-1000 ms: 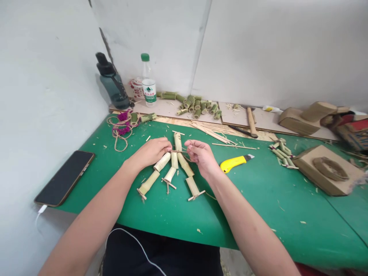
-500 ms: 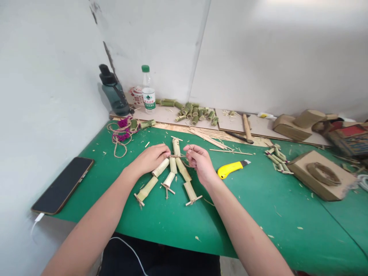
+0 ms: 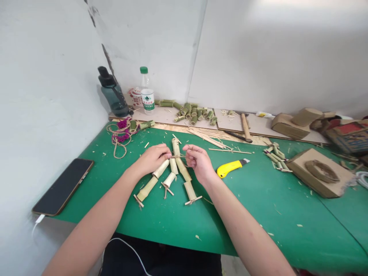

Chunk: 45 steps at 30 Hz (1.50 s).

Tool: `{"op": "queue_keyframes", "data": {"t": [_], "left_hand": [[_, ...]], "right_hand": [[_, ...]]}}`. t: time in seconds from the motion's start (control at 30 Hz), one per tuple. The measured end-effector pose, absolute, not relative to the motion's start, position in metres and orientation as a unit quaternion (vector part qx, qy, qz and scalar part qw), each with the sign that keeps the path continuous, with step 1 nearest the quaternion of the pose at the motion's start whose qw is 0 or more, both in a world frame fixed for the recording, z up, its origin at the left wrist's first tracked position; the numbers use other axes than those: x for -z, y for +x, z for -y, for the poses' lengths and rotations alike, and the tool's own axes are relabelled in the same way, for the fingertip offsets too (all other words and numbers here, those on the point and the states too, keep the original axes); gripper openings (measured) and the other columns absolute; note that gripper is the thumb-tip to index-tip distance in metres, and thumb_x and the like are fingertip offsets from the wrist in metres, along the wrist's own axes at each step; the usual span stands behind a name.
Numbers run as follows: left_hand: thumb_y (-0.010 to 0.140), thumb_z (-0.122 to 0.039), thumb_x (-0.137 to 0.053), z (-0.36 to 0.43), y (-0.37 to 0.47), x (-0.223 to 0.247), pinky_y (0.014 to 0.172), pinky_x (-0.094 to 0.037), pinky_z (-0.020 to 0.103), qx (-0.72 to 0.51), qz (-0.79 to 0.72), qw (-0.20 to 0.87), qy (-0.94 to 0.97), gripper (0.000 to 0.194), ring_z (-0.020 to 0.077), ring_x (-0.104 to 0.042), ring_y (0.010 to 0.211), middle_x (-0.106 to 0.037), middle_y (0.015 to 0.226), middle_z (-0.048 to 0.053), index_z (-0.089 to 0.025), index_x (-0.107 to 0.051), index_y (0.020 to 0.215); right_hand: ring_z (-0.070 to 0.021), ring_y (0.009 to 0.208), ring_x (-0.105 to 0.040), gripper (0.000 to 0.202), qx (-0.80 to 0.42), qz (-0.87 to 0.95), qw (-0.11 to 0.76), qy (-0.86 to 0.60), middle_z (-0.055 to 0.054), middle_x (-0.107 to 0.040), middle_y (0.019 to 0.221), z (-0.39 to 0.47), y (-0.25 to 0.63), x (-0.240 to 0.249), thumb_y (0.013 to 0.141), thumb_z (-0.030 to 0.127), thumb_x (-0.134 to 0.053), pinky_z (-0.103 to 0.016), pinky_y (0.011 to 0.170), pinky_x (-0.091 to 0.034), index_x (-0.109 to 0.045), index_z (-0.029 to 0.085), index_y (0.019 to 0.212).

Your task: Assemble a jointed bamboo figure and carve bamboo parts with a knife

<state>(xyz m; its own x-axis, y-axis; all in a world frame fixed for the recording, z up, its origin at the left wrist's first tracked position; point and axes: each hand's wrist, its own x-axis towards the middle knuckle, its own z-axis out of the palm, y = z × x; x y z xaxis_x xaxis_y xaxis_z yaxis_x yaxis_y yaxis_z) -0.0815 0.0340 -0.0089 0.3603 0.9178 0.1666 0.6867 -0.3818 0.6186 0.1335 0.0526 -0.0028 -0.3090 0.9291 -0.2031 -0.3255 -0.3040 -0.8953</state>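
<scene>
A jointed figure of pale bamboo pieces (image 3: 181,170) lies on the green table (image 3: 172,226), with small crossed sticks at its lower ends. My left hand (image 3: 155,159) is closed at the figure's upper left, thumb and fingers pinching the string (image 3: 176,156) near its joint. On the other side my right hand (image 3: 197,159) is closed in a pinch, and what it holds is too small to make out. The figure's top piece (image 3: 175,147) points away from me between both hands. A yellow cutter (image 3: 229,168) lies right of my right hand.
A phone (image 3: 64,186) lies at the left. Behind are a dark bottle (image 3: 113,96), a water bottle (image 3: 147,97), green bamboo pieces (image 3: 194,114), thin sticks (image 3: 205,137) and a hammer (image 3: 246,128). A cardboard piece (image 3: 319,172) sits at the right.
The small stick at the figure's top has tilted. Both hands stay almost where they were, and the whole view has shifted slightly.
</scene>
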Motion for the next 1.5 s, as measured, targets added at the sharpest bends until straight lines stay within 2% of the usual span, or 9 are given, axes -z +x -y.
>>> {"op": "queue_keyframes", "data": {"t": [0.37, 0.47, 0.53, 0.63, 0.83, 1.03, 1.17, 1.37, 1.5], "left_hand": [[0.1, -0.027, -0.05, -0.034, -0.081, 0.008, 0.073, -0.041, 0.029, -0.256, -0.498, 0.252, 0.789, 0.024, 0.0164, -0.056, 0.078, -0.057, 0.081, 0.001, -0.019, -0.06, 0.08], [0.1, -0.028, -0.05, -0.032, -0.082, 0.008, 0.072, -0.04, 0.029, -0.268, -0.508, 0.26, 0.776, 0.024, 0.0158, -0.055, 0.077, -0.058, 0.082, 0.001, -0.018, -0.061, 0.081], [0.1, -0.029, -0.05, -0.032, -0.084, 0.007, 0.072, -0.039, 0.029, -0.285, -0.519, 0.266, 0.761, 0.024, 0.0153, -0.054, 0.077, -0.058, 0.083, 0.001, -0.018, -0.062, 0.083], [0.1, -0.034, -0.051, -0.033, -0.087, 0.006, 0.069, -0.038, 0.028, -0.326, -0.532, 0.3, 0.722, 0.026, 0.0143, -0.051, 0.074, -0.058, 0.082, 0.0, -0.018, -0.062, 0.082], [0.098, -0.036, -0.053, -0.033, -0.088, 0.005, 0.07, -0.038, 0.027, -0.353, -0.532, 0.329, 0.696, 0.027, 0.0146, -0.051, 0.076, -0.057, 0.08, -0.001, -0.017, -0.062, 0.081], [0.099, -0.034, -0.051, -0.03, -0.084, 0.002, 0.07, -0.04, 0.029, -0.332, -0.552, 0.274, 0.715, 0.023, 0.015, -0.054, 0.076, -0.061, 0.088, 0.001, -0.019, -0.065, 0.087], [0.099, -0.035, -0.053, -0.027, -0.079, 0.002, 0.077, -0.046, 0.031, -0.331, -0.565, 0.226, 0.721, 0.019, 0.0167, -0.059, 0.084, -0.062, 0.102, 0.002, -0.022, -0.064, 0.108], [0.1, -0.039, -0.058, -0.018, -0.067, -0.005, 0.094, -0.048, 0.036, -0.33, -0.514, 0.18, 0.771, 0.036, 0.0229, -0.058, 0.115, -0.058, 0.128, 0.006, -0.028, -0.058, 0.134], [0.102, -0.039, -0.056, -0.016, -0.057, -0.007, 0.092, -0.047, 0.037, -0.308, -0.438, 0.14, 0.833, 0.023, 0.022, -0.057, 0.105, -0.063, 0.119, 0.007, -0.023, -0.068, 0.115]], "right_hand": [[-0.0047, 0.046, -0.024, 0.027, -0.69, 0.39, 0.457, -0.405, 0.008, -0.04, 0.056, -0.055, 0.138, 0.001, 0.064, 0.026, -0.074, -0.021, 0.045, -0.012, -0.07, 0.017, 0.089], [-0.0047, 0.044, -0.026, 0.029, -0.647, 0.467, 0.448, -0.403, 0.003, -0.059, 0.068, -0.057, 0.141, -0.002, 0.074, 0.034, -0.074, -0.022, 0.043, -0.015, -0.072, 0.021, 0.099], [-0.0064, 0.048, -0.037, 0.031, -0.587, 0.542, 0.446, -0.403, -0.003, -0.073, 0.091, -0.059, 0.145, -0.005, 0.077, 0.037, -0.074, -0.023, 0.044, -0.023, -0.074, 0.022, 0.104], [-0.0116, 0.063, -0.054, 0.02, -0.446, 0.634, 0.479, -0.412, -0.008, -0.075, 0.114, -0.063, 0.153, -0.01, 0.077, 0.031, -0.072, -0.024, 0.051, -0.035, -0.078, 0.021, 0.094], [-0.011, 0.06, -0.048, 0.018, -0.174, 0.55, 0.661, -0.48, -0.003, -0.069, 0.086, -0.074, 0.178, -0.021, 0.085, 0.026, -0.06, -0.026, 0.059, -0.04, -0.074, 0.018, 0.093], [-0.0078, 0.048, -0.03, 0.023, -0.302, 0.392, 0.748, -0.442, 0.008, -0.04, 0.061, -0.084, 0.19, -0.029, 0.086, 0.04, -0.06, -0.022, 0.045, -0.023, -0.063, 0.019, 0.093], [-0.008, 0.047, -0.021, 0.03, -0.424, 0.429, 0.669, -0.435, 0.009, -0.03, 0.057, -0.077, 0.175, -0.024, 0.088, 0.049, -0.061, -0.023, 0.044, -0.014, -0.062, 0.019, 0.086], [-0.0079, 0.046, -0.014, 0.031, -0.585, 0.504, 0.504, -0.388, 0.01, -0.024, 0.055, -0.052, 0.143, -0.023, 0.089, 0.051, -0.061, -0.024, 0.044, -0.01, -0.063, 0.02, 0.087], [-0.0087, 0.048, -0.015, 0.035, -0.62, 0.555, 0.44, -0.337, 0.009, -0.024, 0.054, -0.036, 0.131, -0.023, 0.092, 0.055, -0.058, -0.024, 0.046, -0.012, -0.064, 0.02, 0.085]]}}
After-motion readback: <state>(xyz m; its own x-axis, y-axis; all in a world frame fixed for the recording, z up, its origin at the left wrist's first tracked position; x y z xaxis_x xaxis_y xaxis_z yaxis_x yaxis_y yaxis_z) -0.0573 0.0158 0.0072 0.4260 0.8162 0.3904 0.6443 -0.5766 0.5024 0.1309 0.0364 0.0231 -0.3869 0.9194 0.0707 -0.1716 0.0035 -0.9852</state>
